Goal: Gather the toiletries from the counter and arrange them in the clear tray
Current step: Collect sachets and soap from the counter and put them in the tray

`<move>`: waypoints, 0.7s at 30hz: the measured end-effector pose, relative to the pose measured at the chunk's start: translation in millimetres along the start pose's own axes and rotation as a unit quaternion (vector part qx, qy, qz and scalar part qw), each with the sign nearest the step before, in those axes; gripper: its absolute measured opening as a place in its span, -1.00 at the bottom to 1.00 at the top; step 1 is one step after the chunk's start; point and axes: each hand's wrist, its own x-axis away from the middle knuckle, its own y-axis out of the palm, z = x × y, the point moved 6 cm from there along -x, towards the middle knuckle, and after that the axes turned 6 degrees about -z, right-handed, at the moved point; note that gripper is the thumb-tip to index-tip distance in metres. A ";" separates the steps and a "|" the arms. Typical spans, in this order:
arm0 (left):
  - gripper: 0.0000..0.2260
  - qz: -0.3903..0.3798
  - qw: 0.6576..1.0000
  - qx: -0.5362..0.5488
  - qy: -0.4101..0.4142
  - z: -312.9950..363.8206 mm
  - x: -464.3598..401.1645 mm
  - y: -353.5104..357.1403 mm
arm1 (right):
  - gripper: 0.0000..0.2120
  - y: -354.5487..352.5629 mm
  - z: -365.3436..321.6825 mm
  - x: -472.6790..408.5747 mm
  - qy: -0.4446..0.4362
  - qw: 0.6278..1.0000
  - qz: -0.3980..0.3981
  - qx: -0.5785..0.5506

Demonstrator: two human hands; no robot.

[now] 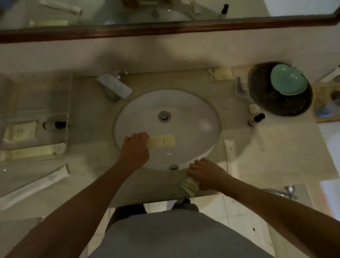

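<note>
My left hand grips one end of a flat pale yellow packet, held over the white sink basin. At the counter's front edge, my right hand presses down on a small cream packet. The clear tray stands at the left; it holds a small dark-capped bottle and several flat cream packets. Loose on the counter lie a long white tube at front left, a white tube right of the basin, a dark-capped bottle and a cream box by the wall.
A chrome faucet stands behind the basin at left. A dark round bowl with a green dish in it sits at back right, a small white lid beside it. A wooden tray holds blue items. The mirror runs along the wall.
</note>
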 end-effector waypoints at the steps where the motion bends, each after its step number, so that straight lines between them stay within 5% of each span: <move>1: -0.73 -0.007 1.000 0.005 -0.007 -14.4 7.8 0.2 | -0.55 -4.5 -0.9 -3.6 0.018 1.000 0.011 -0.012; 13: -0.58 -0.040 0.993 0.087 -0.063 -205.3 122.9 -19.8 | -0.46 -118.9 -109.4 -123.1 0.164 0.919 0.213 -0.288; 21: -0.62 0.006 0.989 0.044 -0.140 -343.5 141.9 -64.3 | -0.48 -159.7 -186.6 -185.8 0.153 0.914 0.188 -0.325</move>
